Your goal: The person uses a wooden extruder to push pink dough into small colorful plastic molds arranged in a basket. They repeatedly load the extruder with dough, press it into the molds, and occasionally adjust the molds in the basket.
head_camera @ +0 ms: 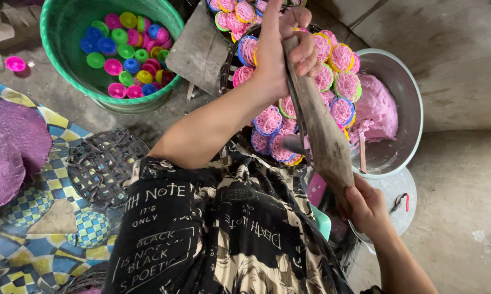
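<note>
A long wooden press (320, 128) is being held at both ends above a round tray (230, 65) of small coloured cups. The far end is being gripped by the left hand (283, 46), fingers curled shut over the top of the wood. The near end is being clasped by the right hand (365, 207), fingers wrapped around the narrow tip; the underside of that grip is hidden, so how tightly it is closed cannot be told. Both hands are closed on the press; neither is open.

Pink noodle-like strands are being laid into the filled cups (340, 81) on the tray, each cup topped with a coiled nest. A metal bowl (406, 87) holding pink dough (373, 111) is sitting just beside the tray, to the right. A green basin (65, 32) of empty cups (120, 54) is standing well apart, to the left, on the floor.

Judgement on technique: the press is best kept level over 1 cup at a time, with even pressure being applied from both ends so the strands fall in a centred coil. Tilting is likely to spill strands onto neighbouring cups.
</note>
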### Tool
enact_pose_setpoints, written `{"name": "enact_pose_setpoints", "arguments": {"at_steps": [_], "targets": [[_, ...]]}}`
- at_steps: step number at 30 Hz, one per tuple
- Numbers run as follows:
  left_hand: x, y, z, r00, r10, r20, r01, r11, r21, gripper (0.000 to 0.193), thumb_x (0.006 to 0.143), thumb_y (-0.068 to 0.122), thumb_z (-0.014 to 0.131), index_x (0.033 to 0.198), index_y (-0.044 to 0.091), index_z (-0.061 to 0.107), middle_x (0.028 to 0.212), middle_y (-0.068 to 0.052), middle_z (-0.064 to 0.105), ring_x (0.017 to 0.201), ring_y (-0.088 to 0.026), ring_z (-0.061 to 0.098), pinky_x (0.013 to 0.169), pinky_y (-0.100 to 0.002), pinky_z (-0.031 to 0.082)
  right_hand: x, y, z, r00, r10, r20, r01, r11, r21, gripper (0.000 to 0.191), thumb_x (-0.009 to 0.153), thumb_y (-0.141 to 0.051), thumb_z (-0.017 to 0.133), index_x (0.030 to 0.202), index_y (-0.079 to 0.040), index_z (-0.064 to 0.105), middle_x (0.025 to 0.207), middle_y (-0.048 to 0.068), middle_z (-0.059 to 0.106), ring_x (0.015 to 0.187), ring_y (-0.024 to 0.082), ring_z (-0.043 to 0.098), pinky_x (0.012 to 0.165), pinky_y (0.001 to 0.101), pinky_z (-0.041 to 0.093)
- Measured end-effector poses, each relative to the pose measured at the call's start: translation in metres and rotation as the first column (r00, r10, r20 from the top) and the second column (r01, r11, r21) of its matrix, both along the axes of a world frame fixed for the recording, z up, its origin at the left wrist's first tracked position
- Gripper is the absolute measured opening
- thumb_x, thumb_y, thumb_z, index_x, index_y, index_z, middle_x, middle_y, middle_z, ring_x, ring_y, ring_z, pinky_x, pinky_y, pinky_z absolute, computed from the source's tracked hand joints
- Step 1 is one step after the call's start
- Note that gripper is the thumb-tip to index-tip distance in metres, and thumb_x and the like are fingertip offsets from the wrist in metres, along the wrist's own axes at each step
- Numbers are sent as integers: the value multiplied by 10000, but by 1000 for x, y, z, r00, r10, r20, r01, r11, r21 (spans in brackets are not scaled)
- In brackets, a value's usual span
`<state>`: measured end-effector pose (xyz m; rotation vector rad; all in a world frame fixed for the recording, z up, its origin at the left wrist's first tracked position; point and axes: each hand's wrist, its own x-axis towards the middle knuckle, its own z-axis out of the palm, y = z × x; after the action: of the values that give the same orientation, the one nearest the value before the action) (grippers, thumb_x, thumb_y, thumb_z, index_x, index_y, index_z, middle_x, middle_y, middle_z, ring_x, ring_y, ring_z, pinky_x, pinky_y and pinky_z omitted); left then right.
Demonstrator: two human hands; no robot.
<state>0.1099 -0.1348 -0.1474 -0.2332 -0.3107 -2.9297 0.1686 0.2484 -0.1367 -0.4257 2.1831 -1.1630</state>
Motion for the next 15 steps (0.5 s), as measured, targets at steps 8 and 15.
{"name": "enact_pose_setpoints", "arguments": {"at_steps": [8,15], "targets": [[5,20,-4,999,-2,-39,1,999,-38,603,1049,696,431,1014,112,577,592,-30,516,528,-223,557,617,-412,495,7,33,3,949,-79,305,117,987,-108,582,940,-421,549,1305,32,567,703,74,627,506,142,545,420,286,421],[81,13,-11,849,278,-449,-365,-304,-880,772,1055,744,383,1484,121,537,1545,-139,499,1528,-334,380,1305,-527,264,27,58,-37,974,-102,204,206,774,-599,790,942,-630,680,1187,106,530,766,173,609,522,169,529,443,285,395]]}}
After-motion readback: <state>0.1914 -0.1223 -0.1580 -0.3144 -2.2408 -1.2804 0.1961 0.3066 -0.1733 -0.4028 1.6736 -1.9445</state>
